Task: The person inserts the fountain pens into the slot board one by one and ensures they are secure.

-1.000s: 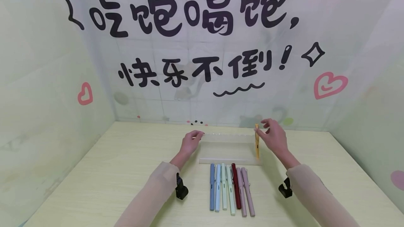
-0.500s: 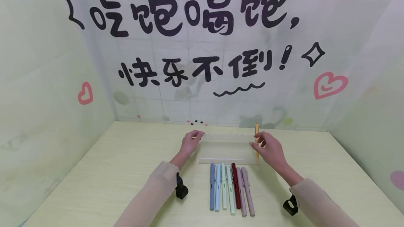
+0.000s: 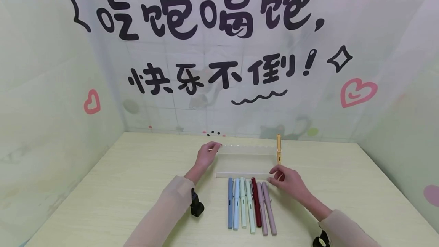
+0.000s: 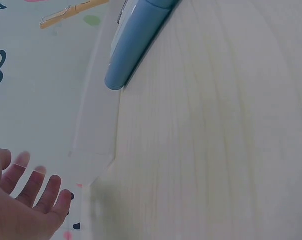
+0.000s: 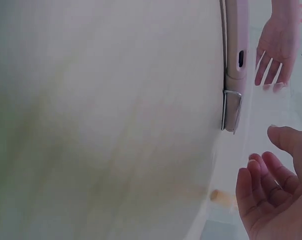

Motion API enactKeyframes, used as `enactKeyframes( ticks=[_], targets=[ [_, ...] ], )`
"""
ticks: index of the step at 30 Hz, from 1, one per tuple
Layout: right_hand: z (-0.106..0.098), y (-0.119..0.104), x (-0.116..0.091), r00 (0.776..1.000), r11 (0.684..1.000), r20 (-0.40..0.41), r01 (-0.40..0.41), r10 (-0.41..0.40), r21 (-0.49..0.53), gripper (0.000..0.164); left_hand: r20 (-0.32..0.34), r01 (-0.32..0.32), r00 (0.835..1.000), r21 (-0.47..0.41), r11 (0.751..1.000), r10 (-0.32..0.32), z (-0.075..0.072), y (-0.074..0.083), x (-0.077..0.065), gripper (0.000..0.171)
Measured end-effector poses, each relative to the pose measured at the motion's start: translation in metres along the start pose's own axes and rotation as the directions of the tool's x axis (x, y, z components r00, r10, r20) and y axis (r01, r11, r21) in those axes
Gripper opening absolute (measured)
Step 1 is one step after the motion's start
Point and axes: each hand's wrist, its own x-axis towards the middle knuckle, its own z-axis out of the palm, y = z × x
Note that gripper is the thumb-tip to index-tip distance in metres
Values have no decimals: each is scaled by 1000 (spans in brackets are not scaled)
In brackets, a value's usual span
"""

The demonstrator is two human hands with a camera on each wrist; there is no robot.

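A clear pen rack [image 3: 245, 163] with a notched back edge stands toward the rear of the table in the head view. My left hand [image 3: 207, 154] holds its upper left edge; in the left wrist view those fingertips [image 4: 38, 171] show partly through the transparent plastic. At the rack's right end an orange-yellow pen [image 3: 279, 148] leans upright, its lower end hidden behind my right hand [image 3: 289, 182]. The right fingers are loosely bent at the front lip, with nothing between thumb and fingers in the right wrist view. Whether they touch the lip I cannot tell.
In front of the rack several capped pens lie side by side: a blue pen [image 3: 230, 203], a light blue pen [image 3: 236, 205], two pale green ones, a dark red pen [image 3: 256, 205] and two mauve pens [image 3: 269, 210]. A printed cloth wall [image 3: 219, 117] rises behind the table.
My right hand has let go of the orange-yellow pen and come down and toward me to the rack's front lip. The pen stays in the rack. My left hand has not moved.
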Motion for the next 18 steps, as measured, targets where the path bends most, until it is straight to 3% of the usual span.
enactKeyframes(
  ticks=[6,11,18],
  targets=[
    [1,-1,-4,992,996,124,-40,29,84,18,1,3,1000,-1,1000,-3,0,-1,0,27],
    [4,-1,-5,971,975,208,-156,121,158,25,2,2,1000,1,1000,-2,0,-1,0,27],
    [9,-5,-5,946,951,243,-259,215,167,26,3,8,1000,9,1000,-8,1,-2,1,27]
  ],
)
